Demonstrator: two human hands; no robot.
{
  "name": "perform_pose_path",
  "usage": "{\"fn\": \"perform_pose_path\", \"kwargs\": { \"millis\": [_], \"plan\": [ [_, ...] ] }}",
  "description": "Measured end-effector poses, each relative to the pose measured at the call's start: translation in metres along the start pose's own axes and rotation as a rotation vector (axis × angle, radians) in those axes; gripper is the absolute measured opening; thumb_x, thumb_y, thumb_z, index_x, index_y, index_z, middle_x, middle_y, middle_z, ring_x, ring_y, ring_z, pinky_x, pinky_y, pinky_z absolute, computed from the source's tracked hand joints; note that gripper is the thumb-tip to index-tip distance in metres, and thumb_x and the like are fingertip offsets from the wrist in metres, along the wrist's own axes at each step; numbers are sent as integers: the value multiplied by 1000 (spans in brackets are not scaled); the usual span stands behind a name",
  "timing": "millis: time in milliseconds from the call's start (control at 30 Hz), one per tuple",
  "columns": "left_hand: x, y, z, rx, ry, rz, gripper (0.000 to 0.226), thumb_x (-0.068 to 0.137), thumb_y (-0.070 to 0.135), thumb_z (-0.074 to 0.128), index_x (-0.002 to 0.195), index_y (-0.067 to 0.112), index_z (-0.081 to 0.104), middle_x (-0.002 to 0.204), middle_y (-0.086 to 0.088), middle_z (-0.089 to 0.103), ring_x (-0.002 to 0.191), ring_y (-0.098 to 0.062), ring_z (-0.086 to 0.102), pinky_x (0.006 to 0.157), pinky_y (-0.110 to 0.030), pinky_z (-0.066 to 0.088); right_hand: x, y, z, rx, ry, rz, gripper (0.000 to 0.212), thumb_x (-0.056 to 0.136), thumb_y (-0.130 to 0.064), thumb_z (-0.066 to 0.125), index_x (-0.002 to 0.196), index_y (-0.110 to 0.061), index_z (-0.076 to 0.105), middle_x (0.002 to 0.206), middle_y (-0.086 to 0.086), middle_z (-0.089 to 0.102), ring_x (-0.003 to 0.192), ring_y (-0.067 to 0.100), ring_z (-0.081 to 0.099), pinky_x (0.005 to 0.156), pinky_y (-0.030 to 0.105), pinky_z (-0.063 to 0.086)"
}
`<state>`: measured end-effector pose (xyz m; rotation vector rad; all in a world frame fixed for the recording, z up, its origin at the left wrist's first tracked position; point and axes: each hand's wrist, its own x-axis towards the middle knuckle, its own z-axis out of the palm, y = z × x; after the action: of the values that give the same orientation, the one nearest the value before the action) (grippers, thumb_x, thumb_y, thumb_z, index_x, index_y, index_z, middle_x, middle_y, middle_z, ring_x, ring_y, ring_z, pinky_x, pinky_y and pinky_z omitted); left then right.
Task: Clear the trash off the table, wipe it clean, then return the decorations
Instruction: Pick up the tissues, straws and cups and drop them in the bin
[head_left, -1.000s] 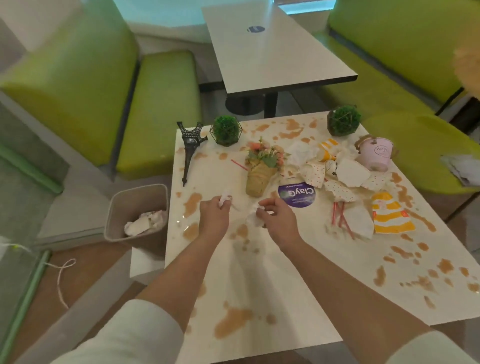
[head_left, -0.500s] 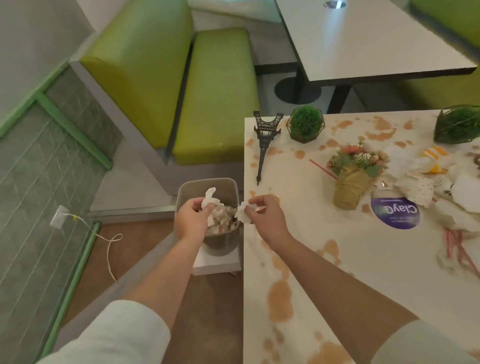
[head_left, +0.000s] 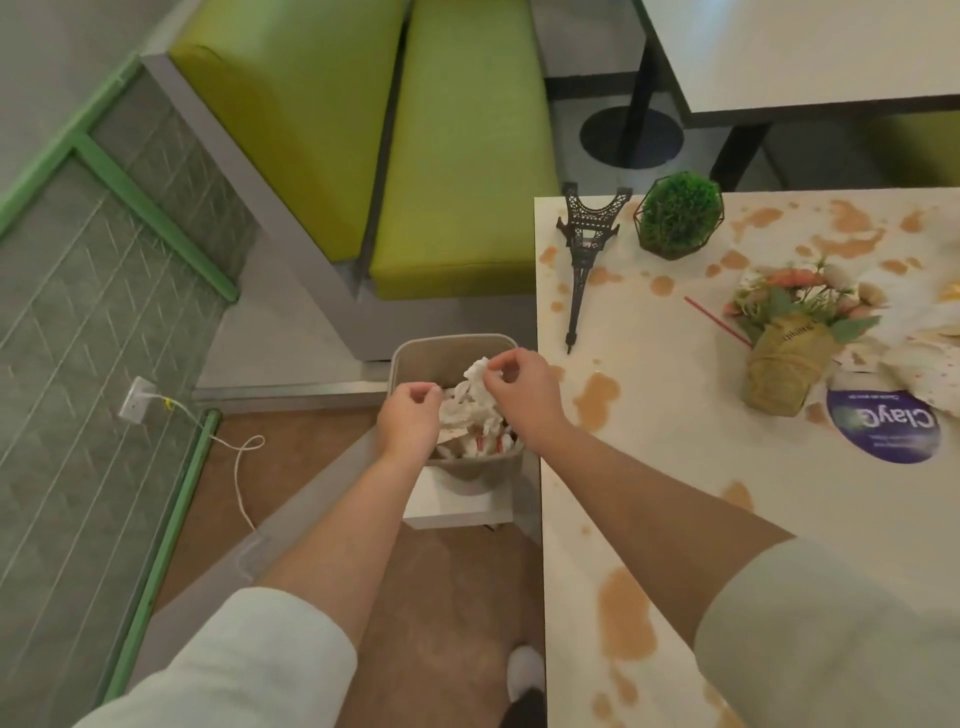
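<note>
The bin (head_left: 415, 358) stands on the floor against the desk's (head_left: 649, 395) left edge, likely so trash drops straight in; it holds crumpled white paper. Over its left rim the left hand (head_left: 408, 421) hangs with fingers curled, seemingly empty. Right of it, above the bin, the right hand (head_left: 519, 387) pinches a crumpled tissue (head_left: 475, 371). Right of the bin, the tower (head_left: 587, 249), green ball (head_left: 678, 213) and flower pot (head_left: 784, 369) wait on the stained desk.

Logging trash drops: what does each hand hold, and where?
Right hand pinches a crumpled napkin by its top; left hand holds nothing visible.
</note>
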<state>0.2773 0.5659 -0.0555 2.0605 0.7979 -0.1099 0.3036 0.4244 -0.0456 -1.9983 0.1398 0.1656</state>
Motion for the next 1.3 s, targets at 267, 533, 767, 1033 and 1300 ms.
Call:
{"fn": "perform_pose_path", "kwargs": {
  "millis": [267, 533, 767, 1033, 1300],
  "plan": [
    [-20, 15, 8, 2, -64, 101, 19, 97, 37, 52, 105, 24, 62, 94, 11, 63, 88, -12, 57, 76, -30, 47, -19, 14, -23, -69, -160, 116, 33, 97, -17, 55, 129, -18, 60, 125, -3, 60, 103, 10, 56, 84, 17, 43],
    [-78, 55, 63, 31, -259, 246, 18, 97, 37, 52, 106, 25, 61, 100, 9, 65, 89, -11, 58, 73, -28, 45, -55, 44, -112, 33, 74, 153, 17, 94, -23, 58, 107, -17, 67, 99, -6, 65, 87, 11, 58, 61, 10, 38],
    [-141, 97, 139, 61, -424, 346, 16, 94, 38, 56, 96, 24, 63, 93, 3, 66, 85, -15, 59, 76, -30, 46, -89, 80, -215, 65, 241, 229, 9, 91, -25, 60, 90, -17, 66, 80, -11, 62, 71, 6, 56, 52, 9, 38],
    [-217, 142, 243, 61, -545, 386, 18, 93, 39, 56, 94, 23, 64, 97, 1, 68, 89, -20, 62, 84, -35, 49, -118, 137, -336, -24, 368, 312, 15, 91, -28, 60, 79, -19, 61, 70, -10, 57, 65, 8, 52, 53, 20, 37],
    [-268, 160, 326, 102, -628, 391, 18, 94, 38, 56, 86, 23, 63, 98, -5, 69, 98, -27, 63, 88, -37, 48, -128, 202, -420, -235, 403, 444, 17, 94, -23, 51, 94, -15, 66, 83, 1, 64, 69, 19, 58, 46, 25, 39]
  ]
}}
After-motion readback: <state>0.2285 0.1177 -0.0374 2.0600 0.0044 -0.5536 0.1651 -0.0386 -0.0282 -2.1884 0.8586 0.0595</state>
